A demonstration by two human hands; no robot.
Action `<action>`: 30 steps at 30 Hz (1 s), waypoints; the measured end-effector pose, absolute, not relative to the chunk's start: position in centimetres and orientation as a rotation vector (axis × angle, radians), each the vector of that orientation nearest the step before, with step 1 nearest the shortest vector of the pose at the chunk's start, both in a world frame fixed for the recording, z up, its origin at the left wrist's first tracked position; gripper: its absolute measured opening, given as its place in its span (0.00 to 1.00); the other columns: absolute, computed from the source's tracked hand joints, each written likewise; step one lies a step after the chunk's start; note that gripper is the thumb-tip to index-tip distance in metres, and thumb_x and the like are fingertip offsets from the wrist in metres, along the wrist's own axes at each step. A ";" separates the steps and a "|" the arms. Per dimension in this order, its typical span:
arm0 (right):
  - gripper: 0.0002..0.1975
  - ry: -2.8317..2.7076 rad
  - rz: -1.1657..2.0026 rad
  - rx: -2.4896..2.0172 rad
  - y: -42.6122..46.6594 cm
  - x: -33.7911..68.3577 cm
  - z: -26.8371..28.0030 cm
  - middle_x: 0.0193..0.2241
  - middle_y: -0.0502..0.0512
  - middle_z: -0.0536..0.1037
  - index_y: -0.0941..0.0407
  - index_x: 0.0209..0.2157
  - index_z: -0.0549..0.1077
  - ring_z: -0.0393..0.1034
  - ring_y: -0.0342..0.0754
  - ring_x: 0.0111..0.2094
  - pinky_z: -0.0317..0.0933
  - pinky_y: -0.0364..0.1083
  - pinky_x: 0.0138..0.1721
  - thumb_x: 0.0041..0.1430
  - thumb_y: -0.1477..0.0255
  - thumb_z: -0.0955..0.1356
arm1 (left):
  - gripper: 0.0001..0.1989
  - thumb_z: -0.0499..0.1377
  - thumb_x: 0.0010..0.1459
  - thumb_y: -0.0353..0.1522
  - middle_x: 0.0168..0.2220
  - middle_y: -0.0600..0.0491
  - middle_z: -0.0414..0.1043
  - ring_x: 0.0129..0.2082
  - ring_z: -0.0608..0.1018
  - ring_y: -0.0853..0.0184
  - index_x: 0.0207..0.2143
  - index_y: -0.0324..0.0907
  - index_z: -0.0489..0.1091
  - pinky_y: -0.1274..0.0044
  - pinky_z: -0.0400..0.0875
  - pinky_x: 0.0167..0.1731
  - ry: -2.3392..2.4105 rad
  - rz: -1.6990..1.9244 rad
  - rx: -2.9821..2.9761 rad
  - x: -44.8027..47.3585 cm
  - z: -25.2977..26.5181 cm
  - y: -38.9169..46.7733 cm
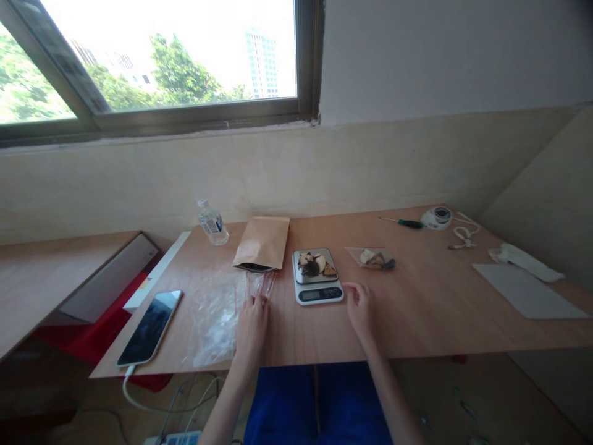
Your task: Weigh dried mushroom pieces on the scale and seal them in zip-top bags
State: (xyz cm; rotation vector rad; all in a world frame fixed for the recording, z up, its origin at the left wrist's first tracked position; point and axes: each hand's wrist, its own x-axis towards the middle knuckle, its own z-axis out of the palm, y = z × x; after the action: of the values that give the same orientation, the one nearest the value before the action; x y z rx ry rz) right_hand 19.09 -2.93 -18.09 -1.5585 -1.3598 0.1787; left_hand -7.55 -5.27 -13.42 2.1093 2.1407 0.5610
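Note:
My left hand (253, 318) rests at the right edge of a spread of clear zip bags (215, 327) with red seal lines, its bent fingers closed on a bag. My right hand (361, 308) lies loosely curled on the table, holding nothing, index finger and thumb apart by the scale's right corner. Between my hands sits a white digital kitchen scale (319, 295). Dried pieces, dark and pale (315, 264), lie heaped on its metal plate. Behind the bags is a brown paper pouch (264, 241), mouth parted towards me. A small clear bag of dried pieces (373, 259) lies right of the scale.
A phone (151, 327) with a white cable lies at the left edge, a water bottle (213, 224) behind it. Back right are a screwdriver (407, 223) and a dome camera (436, 217). A grey-white sheet (525, 290) and a white wrapped bundle (528, 261) lie far right.

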 end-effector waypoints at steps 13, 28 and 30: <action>0.11 -1.370 0.199 -1.541 -3.1 19.1 -18.2 0.31 0.58 0.72 0.56 0.32 0.73 0.63 0.53 0.36 0.58 0.51 0.38 0.57 0.72 0.59 | 0.16 0.46 0.59 0.34 0.39 0.43 0.66 0.39 0.71 0.56 0.44 0.36 0.66 0.66 0.67 0.39 2.332 0.937 1.985 -9.8 -12.7 -6.5; 0.11 -1.435 0.127 -1.540 -3.4 18.6 -17.3 0.30 0.57 0.70 0.56 0.33 0.72 0.63 0.52 0.35 0.58 0.51 0.38 0.58 0.73 0.59 | 0.14 0.49 0.56 0.28 0.40 0.43 0.66 0.43 0.70 0.56 0.44 0.37 0.65 0.66 0.65 0.43 2.244 1.171 2.043 -9.6 -10.9 0.8; 0.11 -1.463 0.104 -1.524 -3.5 18.5 -17.1 0.31 0.57 0.70 0.56 0.33 0.71 0.63 0.53 0.36 0.58 0.51 0.39 0.58 0.73 0.59 | 0.13 0.49 0.55 0.28 0.40 0.42 0.66 0.42 0.70 0.56 0.43 0.36 0.65 0.66 0.65 0.42 2.258 1.119 2.059 -10.0 -11.0 1.4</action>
State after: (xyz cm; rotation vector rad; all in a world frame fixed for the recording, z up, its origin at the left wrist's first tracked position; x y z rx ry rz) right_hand 18.49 -3.54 -17.05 -1.5244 -1.4629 0.1039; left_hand -10.04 1.36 -11.01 2.0586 2.2583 1.1189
